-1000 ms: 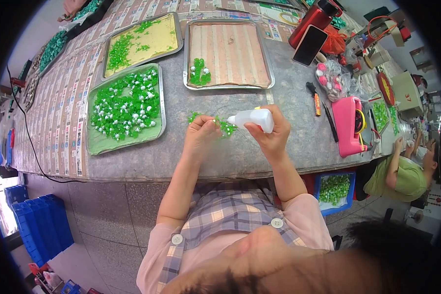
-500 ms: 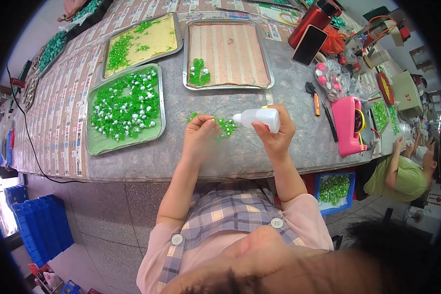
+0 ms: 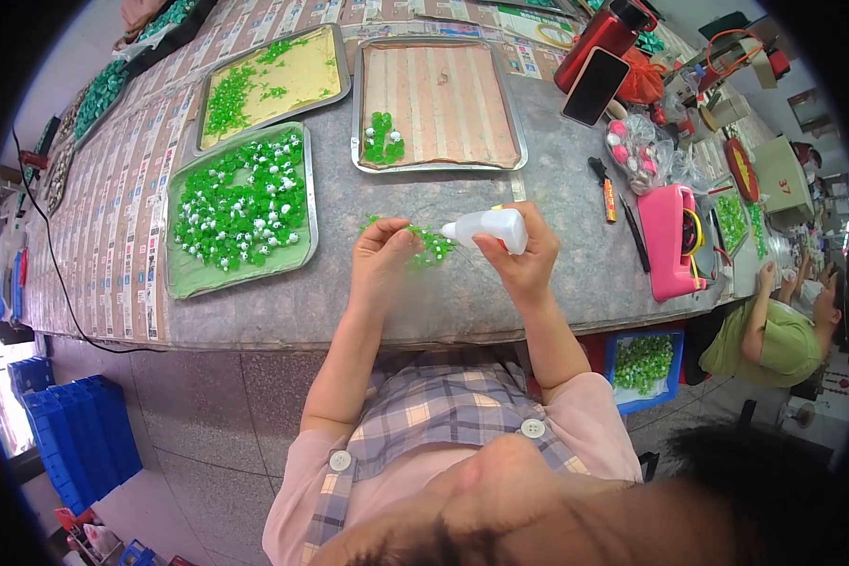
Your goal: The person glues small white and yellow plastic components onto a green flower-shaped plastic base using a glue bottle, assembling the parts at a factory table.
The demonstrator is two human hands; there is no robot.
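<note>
My right hand (image 3: 524, 259) grips a small white squeeze bottle (image 3: 489, 228), laid sideways with its nozzle pointing left. The nozzle tip meets a small green bead cluster (image 3: 428, 244) pinched in the fingers of my left hand (image 3: 383, 257). Both hands hover just above the grey table (image 3: 349, 302) near its front edge. Beyond them stands a metal tray with a striped liner (image 3: 441, 94) holding a few green pieces (image 3: 383, 140). To the left, a green-lined tray (image 3: 241, 209) is full of green and white pieces.
A third tray with a yellow liner (image 3: 274, 83) lies at the back left. On the right are a pink tool (image 3: 677, 240), a black pen (image 3: 604, 187), a phone (image 3: 594, 85) and a red bottle (image 3: 606, 34). Another person in green (image 3: 774, 330) sits at right. Blue crates (image 3: 75, 434) stand on the floor.
My hands and the bottle have stayed in nearly the same spot; the bottle nozzle has shifted slightly toward the green cluster.
</note>
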